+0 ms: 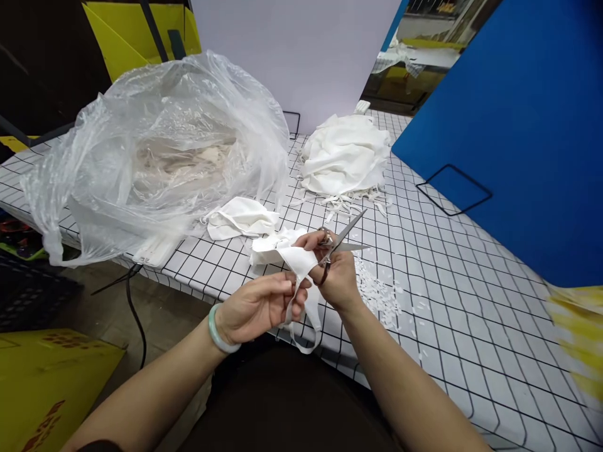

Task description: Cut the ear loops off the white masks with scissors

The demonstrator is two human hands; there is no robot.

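Note:
My right hand (339, 279) has its fingers through the handles of a pair of scissors (347, 238), whose blades are spread and point away to the right. Between my two hands hangs a white fabric piece (300, 260) with a narrow strap (308, 345) looping down below. The fingers of my left hand (268, 301) pinch this piece near the strap; a green bangle (217, 329) circles that wrist. Part of the cloth also touches my right fingers. Just beyond lies another folded white fabric piece (242, 218) on the table.
A large clear plastic bag (108, 150) with beige cloth inside stands at left. A white fabric pile (346, 154) lies at the back, with loose strips before it. Small white scraps (381, 295) litter the checked tablecloth (452, 333). A blue panel (527, 138) rises at right.

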